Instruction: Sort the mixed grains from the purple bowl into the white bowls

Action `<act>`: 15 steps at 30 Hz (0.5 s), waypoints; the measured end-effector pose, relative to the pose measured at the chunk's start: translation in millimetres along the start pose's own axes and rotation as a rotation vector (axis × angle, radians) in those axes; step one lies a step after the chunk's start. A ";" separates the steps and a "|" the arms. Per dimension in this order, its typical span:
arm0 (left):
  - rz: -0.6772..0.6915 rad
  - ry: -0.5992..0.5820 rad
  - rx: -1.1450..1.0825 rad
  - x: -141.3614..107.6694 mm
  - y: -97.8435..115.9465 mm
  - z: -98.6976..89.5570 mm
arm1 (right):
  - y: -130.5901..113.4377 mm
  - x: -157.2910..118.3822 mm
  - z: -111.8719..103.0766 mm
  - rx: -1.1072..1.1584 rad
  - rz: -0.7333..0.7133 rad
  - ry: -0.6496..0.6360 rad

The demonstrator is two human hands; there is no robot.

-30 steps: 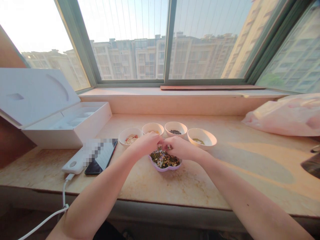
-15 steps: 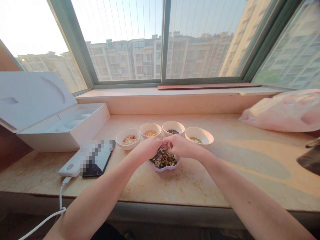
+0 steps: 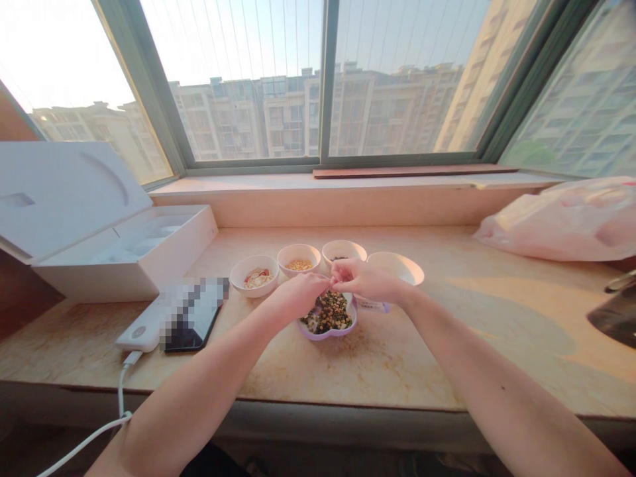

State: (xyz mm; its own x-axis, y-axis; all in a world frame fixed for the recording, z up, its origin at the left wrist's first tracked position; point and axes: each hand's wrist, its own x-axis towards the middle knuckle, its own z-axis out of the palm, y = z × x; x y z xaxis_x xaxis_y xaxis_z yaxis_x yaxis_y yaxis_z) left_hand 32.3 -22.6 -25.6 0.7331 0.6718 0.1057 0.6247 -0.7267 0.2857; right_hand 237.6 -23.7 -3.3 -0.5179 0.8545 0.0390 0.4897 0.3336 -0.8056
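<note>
— Four small bowls in one row on the tabletop, why so close together?
— Probably for easy reach: sliced pieces in the first bowl, yellow grains in the second bowl, dark seeds in the third bowl, and the fourth bowl partly behind the right hand.
— How open, each hand?
— Left hand half closed, with fingers bunched toward the right hand; right hand also half closed, in a loose pinch. Fingertips almost touching. Any hold? Too small to tell.
— And below them?
— A purple flower-shaped dish with mixed seeds and beans, in front of the bowls, directly under both hands, maybe for catching small bits.
— Why an open white box, a phone and a white power bank so far left?
— Perhaps for more free room around the dish.
</note>
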 end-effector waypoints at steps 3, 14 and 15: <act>0.023 -0.011 0.075 -0.9 -1.9 -2.2 | 3.7 -0.1 -2.4 0.148 0.059 -0.054; -0.075 0.193 -0.302 -3.0 -3.9 -23.2 | 2.2 -1.8 -4.8 0.253 0.146 -0.059; -0.073 0.194 -0.437 -2.0 -4.4 -23.4 | 2.0 -2.4 -5.9 0.255 0.140 -0.041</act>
State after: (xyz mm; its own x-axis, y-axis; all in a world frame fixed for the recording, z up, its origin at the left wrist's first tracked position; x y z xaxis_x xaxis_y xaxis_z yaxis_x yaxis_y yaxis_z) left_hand 21.8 -17.3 -4.8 0.6016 0.7636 0.2345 0.4706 -0.5760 0.6684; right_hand 243.9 -22.8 -1.5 -0.4884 0.8666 -0.1029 0.3692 0.0983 -0.9241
